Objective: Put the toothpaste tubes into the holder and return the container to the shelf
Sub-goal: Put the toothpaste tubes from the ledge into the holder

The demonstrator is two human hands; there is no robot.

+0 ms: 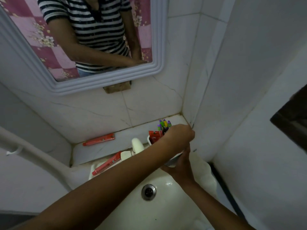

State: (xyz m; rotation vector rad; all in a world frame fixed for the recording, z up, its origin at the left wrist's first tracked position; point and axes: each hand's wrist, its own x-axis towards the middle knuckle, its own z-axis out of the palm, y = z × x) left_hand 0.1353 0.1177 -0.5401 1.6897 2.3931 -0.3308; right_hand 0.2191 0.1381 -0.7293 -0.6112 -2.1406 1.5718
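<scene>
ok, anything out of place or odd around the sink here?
Two red toothpaste tubes are loose: one flat on the shelf at, another askew across the sink rim by the tap. The holder is off the shelf, held over the basin by both hands, left, right. No visible spill.

Bare forearms, no sleeves to the wrist; a short-sleeved shirt in dark-and-white stripes shows in reflection.
</scene>
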